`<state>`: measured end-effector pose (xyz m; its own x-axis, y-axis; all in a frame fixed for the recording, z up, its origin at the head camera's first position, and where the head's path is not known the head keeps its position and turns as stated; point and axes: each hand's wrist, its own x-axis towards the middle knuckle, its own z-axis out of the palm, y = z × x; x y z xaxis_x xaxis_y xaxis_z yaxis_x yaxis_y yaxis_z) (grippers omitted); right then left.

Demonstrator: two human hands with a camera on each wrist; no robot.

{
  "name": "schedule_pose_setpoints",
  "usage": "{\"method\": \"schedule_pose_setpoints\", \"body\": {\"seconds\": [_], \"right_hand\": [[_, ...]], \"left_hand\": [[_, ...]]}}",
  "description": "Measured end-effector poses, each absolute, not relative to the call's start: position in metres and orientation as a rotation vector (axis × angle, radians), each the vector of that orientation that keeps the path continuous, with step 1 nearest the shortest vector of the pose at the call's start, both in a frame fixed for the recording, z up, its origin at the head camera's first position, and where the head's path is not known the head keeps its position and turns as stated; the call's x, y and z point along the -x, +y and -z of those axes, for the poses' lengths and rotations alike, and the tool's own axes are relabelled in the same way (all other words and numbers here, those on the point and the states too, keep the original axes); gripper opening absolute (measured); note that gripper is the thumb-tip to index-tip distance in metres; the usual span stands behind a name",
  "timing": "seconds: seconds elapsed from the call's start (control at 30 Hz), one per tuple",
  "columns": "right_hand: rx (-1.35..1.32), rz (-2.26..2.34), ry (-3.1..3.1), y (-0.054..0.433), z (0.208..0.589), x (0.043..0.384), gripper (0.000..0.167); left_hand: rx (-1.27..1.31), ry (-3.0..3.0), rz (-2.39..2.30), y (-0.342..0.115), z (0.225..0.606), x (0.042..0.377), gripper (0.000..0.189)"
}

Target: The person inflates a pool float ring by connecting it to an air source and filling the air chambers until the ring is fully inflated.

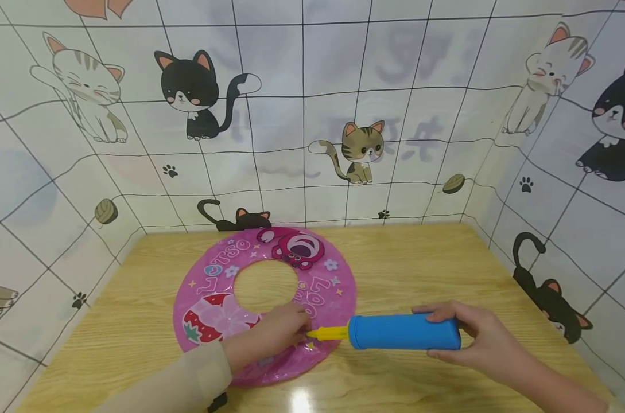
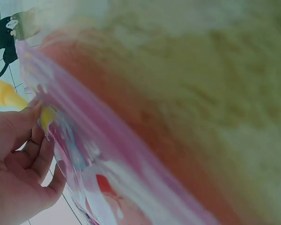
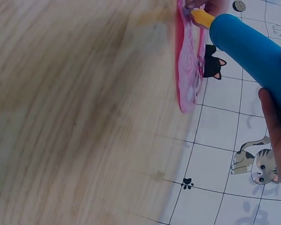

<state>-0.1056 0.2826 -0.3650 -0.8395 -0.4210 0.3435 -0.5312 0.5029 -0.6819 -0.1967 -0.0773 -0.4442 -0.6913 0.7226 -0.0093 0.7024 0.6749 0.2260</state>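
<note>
A pink inflatable swim ring (image 1: 338, 269), printed with a bear, strawberry and flowers, lies flat and slack-looking on the table. My left hand (image 1: 273, 335) is over its near right part, pinching the ring at its valve, where the pump tip meets it. Thumb and fingertips there show in the left wrist view, beside the yellow nozzle (image 2: 7, 93); how deep the tip sits is hidden. The blue hand pump (image 1: 402, 331) lies level, its nozzle pointing left. At the pump's right end my right hand (image 1: 480, 341) grips the body, thumb and fingers on opposite sides.
The wood-grain table (image 1: 420, 269) extends around the ring. Cat-printed grid sheeting (image 1: 333, 69) stands behind and along both sides. A small dark object (image 1: 217, 402) shows at the near edge beside the left sleeve.
</note>
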Motion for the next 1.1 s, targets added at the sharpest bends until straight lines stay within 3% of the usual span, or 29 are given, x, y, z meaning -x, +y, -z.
{"method": "schedule_pose_setpoints", "body": {"seconds": [0.5,1.1], "right_hand": [[-0.746,-1.402,-2.552,0.277,0.372,0.107,0.044],[-0.723,-1.53,-2.49,0.273,0.381,0.109,0.044]], "left_hand": [[-1.165,2.875,-0.38,-0.093,0.441,0.202,0.013],[-0.894,2.8,-0.618,-0.122,0.436,0.201,0.04]]}}
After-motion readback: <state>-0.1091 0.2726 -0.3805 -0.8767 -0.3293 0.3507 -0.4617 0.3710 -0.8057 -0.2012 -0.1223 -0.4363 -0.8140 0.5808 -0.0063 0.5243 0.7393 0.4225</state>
